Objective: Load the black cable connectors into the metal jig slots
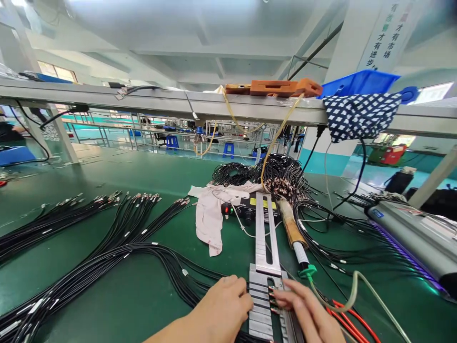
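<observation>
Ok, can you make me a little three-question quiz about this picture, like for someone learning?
1. True or false: the left hand rests on black wires laid across the metal jig.
2. What colour is the workbench? A) green B) yellow C) white
3. Fill the gap: the right hand has its fingertips at the bare wire ends on the jig's ____ side.

Key: 1 true. 2 A. 3 right. The soldering iron lies untouched just beyond the right hand, and a pale cloth lies further back, left of the jig.
</observation>
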A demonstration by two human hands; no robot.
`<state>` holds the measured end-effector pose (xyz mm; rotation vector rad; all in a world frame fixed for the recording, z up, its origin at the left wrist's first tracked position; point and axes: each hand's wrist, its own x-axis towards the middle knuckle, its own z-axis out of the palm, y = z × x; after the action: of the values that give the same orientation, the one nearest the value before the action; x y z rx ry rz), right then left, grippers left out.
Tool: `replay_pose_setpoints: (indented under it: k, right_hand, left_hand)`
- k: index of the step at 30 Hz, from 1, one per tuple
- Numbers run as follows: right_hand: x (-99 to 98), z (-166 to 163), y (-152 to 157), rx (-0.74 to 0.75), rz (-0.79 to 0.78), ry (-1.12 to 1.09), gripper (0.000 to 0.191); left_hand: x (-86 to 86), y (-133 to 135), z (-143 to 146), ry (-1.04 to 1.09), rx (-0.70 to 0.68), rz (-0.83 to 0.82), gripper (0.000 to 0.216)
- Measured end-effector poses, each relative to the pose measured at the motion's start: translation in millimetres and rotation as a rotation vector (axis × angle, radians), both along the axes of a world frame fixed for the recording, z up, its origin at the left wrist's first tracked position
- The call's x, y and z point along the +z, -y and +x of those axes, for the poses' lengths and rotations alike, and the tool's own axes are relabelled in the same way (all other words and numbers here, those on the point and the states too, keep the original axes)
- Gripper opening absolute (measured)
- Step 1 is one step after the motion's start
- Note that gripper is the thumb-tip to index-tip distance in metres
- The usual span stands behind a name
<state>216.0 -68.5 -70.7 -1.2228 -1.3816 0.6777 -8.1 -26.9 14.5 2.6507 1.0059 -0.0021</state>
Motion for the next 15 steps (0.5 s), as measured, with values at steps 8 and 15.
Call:
replay_pose_setpoints:
  k: [8, 15]
  right_hand:
    - [13.0, 11, -5, 0.004, -0.085, -0.229, 0.045]
    - [16.3, 8, -3, -0.001, -0.078, -0.184, 0.041]
  left_hand:
    - [34.0, 11, -4, 0.125, 0.255, -0.376, 0.019]
    - [6.3, -2, 2, 0.151, 0.249, -0.202, 0.015]
